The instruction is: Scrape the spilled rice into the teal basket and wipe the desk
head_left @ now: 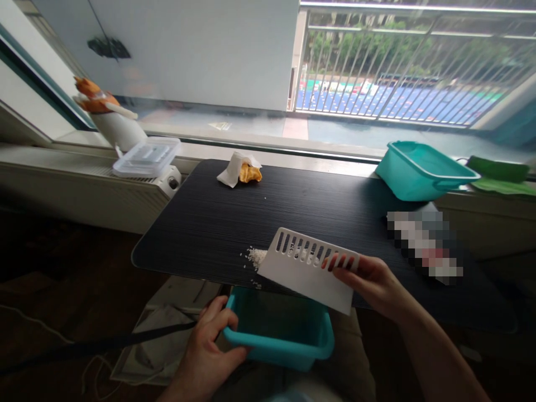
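Note:
My left hand point(215, 340) grips the left rim of a teal plastic container point(288, 346), which sits just below the table's front edge. My right hand point(372, 285) pinches the right end of a white slotted plastic panel point(307, 273), tilted over the tabletop near that edge. Small white grains point(256, 257), like rice, lie in a little pile at the panel's left end, with a few scattered around it. More white bits show through the slots. Most of the container's inside is dark, and the panel hides part of its far rim.
On the dark table point(188, 223) lies crumpled white tissue point(231, 170) with a yellow piece point(250, 173). A second teal basket point(427, 170) stands at the back right, near a blurred packet point(425, 243). A clear lid point(148, 156) rests on the radiator point(84, 173) at left.

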The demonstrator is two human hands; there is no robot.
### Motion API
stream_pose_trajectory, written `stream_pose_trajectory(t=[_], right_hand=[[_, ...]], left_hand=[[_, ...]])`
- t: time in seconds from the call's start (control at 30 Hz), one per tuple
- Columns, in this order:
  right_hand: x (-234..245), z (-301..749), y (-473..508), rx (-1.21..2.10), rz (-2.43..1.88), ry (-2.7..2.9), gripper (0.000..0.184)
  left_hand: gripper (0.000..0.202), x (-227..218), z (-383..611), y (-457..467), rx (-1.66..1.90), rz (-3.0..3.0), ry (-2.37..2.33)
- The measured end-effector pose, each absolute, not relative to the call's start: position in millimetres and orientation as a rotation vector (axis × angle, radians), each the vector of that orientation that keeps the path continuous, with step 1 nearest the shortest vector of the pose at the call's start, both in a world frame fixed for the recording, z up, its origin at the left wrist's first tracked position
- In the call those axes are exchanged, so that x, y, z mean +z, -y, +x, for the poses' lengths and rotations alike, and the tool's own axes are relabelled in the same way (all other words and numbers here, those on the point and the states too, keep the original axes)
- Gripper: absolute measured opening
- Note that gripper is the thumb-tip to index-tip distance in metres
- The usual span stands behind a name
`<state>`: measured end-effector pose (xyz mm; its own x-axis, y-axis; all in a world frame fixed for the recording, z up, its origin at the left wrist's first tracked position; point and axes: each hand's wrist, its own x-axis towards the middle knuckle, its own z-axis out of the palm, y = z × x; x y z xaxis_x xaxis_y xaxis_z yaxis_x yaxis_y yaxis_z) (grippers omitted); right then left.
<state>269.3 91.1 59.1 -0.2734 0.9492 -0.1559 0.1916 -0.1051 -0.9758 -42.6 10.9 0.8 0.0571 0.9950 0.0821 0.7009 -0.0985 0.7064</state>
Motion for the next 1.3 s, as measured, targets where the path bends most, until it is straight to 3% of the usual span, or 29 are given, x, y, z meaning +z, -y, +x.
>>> stream_pose_trajectory(t=[0.2, 0.37, 0.5, 1.3], right_hand=[[68, 275, -80, 1.474, -1.320, 1.591, 0.028], [79, 329, -58, 1.035, -1.526, 1.572, 0.027], [81, 355, -43, 0.871, -1.650, 1.648, 0.028], [75, 370, -23, 0.770, -1.704, 1.559, 0.031]], left_hand=[[0.010, 1, -43, -10, 0.757, 1.848, -1.665], [0.013, -3, -34, -5, 0.667, 1.863, -1.662], [0.015, -1, -19, -7, 0.573, 1.902, -1.622], [0.015, 11, 4, -13, 0.510, 1.961, -1.537]])
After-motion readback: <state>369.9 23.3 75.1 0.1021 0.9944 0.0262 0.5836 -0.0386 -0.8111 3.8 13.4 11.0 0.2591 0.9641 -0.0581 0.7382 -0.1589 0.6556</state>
